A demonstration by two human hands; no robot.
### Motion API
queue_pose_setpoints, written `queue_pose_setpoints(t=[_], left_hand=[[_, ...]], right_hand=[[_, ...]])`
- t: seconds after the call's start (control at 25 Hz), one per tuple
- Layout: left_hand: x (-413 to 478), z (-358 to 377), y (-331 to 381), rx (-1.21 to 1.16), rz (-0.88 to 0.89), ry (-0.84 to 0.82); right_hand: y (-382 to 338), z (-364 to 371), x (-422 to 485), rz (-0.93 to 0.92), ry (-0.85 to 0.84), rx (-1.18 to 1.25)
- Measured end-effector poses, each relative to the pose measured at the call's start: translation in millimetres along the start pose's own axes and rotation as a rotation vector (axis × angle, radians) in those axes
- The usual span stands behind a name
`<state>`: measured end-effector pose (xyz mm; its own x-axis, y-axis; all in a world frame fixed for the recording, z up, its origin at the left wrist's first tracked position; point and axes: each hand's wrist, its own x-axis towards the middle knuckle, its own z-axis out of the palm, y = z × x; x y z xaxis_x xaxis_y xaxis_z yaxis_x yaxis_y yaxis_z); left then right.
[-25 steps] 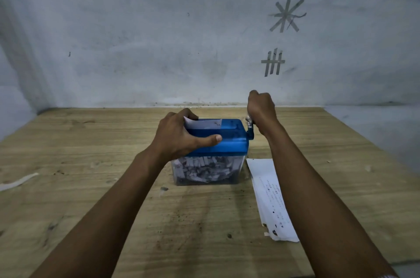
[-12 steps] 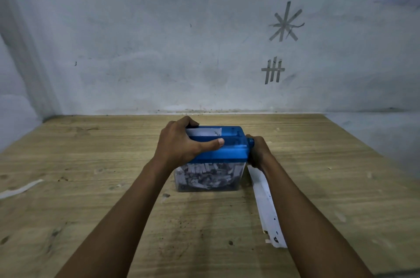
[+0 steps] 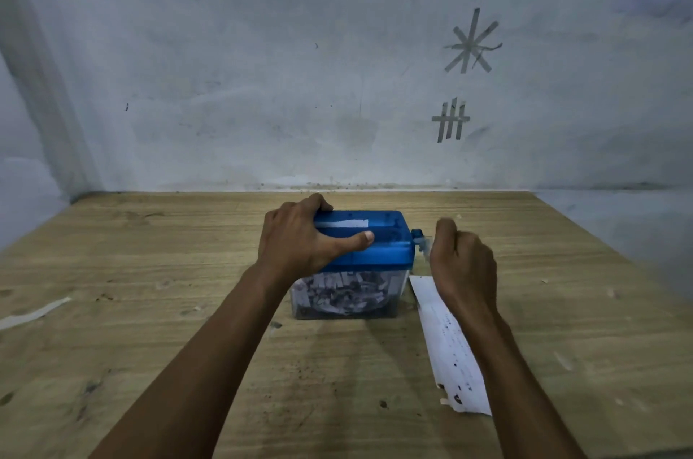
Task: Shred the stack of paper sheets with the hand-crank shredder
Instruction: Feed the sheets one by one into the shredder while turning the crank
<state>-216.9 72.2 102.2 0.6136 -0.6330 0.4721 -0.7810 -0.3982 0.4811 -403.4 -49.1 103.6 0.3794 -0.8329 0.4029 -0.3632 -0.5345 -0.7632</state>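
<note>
Middle of the wooden table [image 3: 157, 263]: hand-crank shredder [image 3: 390, 252], paper strip [image 3: 347, 223] in its slot.
Clear bin [image 3: 393, 293]: nearly full of shreds [image 3: 345, 289] (grey-white).
Left hand [image 3: 300, 241]: clamps the blue lid [image 3: 378, 259].
Right hand [image 3: 463, 263]: curled round the crank [image 3: 419, 238].
Paper sheets [image 3: 450, 349]: flat, just right of the bin.

One shredder [image 3: 369, 246], two hands [image 3: 300, 239] [image 3: 463, 265], one stray strip [image 3: 33, 313], apparently one paper stack [image 3: 452, 349]
</note>
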Motion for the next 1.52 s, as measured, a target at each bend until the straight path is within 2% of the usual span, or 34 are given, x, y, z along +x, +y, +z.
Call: queue_pose_setpoints(t=[0.12,0.24,0.4,0.56,0.64,0.8,0.96,1.08,1.24,1.4,1.52], left_hand=[[0,-1,-1,-0.021,0.008,-0.034],[1,-2,-6,-0.089,0.027,-0.066],[0,-3,-5,-0.125,0.025,-0.083],[-3,0,-4,-0.129,0.019,-0.038],[-6,4,-5,-0.109,0.029,-0.002],[-4,4,-4,-0.001,0.035,0.063],[-7,2,-2,0.088,0.014,0.077],[-7,3,1,0.083,0.005,0.062],[-7,3,-2,0.091,0.023,0.048],[-12,2,-3,0.278,0.157,0.126],[-12,-3,-2,0.375,0.283,0.170]], right_hand=[[-25,-5,20,0.020,0.075,0.000],[-42,6,58,0.047,0.049,0.023],[-32,37,106,0.179,-0.162,0.012],[23,74,106,0.458,-0.430,0.195],[48,84,97,0.555,-0.456,0.300],[48,71,67,0.554,-0.458,0.372],[56,66,45,0.495,-0.472,0.323],[58,55,33,0.409,-0.501,0.181],[60,48,24,0.345,-0.357,0.148],[58,45,18,0.264,-0.219,0.203],[64,34,11,0.130,-0.209,0.196]])
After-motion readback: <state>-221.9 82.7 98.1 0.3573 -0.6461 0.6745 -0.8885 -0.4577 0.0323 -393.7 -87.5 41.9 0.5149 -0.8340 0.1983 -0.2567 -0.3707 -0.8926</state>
